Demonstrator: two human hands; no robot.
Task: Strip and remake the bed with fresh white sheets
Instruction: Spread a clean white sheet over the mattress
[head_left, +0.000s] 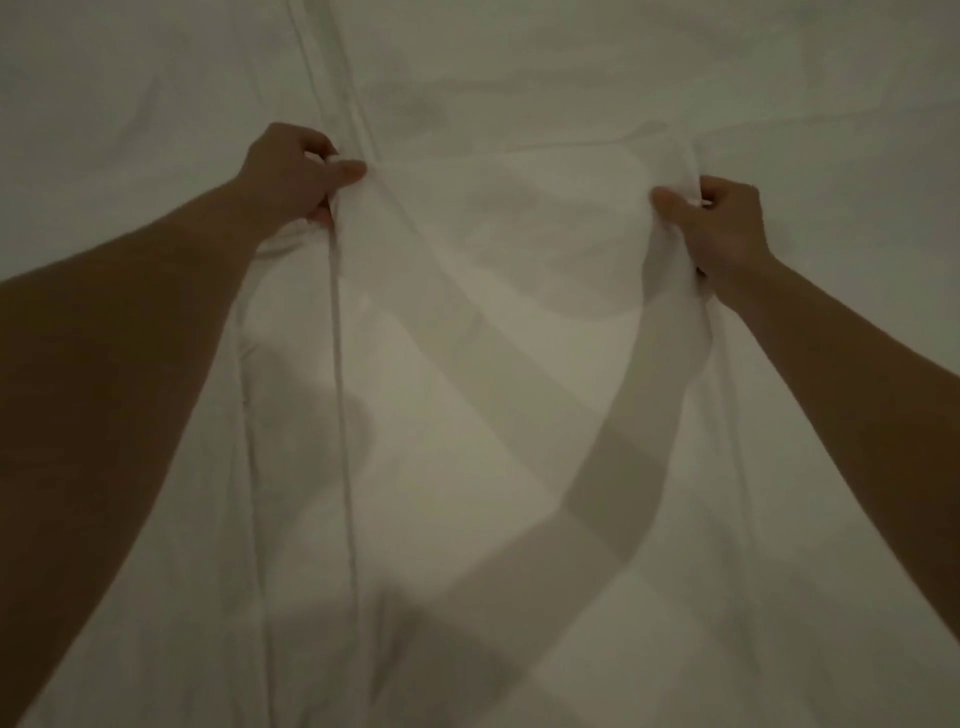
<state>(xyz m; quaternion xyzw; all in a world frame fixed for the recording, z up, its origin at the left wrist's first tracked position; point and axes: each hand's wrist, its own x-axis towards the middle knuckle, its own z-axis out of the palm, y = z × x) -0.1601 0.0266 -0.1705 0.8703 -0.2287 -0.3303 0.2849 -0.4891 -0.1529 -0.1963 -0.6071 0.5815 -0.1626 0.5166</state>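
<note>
Gripping White Fabric at Both Sides

Holding the scene from edge to edge is a white sheet (493, 364), dimly lit and creased, spread over the bed. At about ten o'clock the left hand (296, 174) has its grip closed on a gathered fold, thumb pressed across the top, fingers curled underneath; a stitched hem runs from that fist straight down toward six o'clock and another seam climbs toward twelve. Between the hands the cloth lies taut and lifted. At about two o'clock the right hand (719, 231) pinches a bunched edge, thumb forward, fingers curled tight. Beyond both forearms, flat white bedding extends outward toward nine and three o'clock.
</note>
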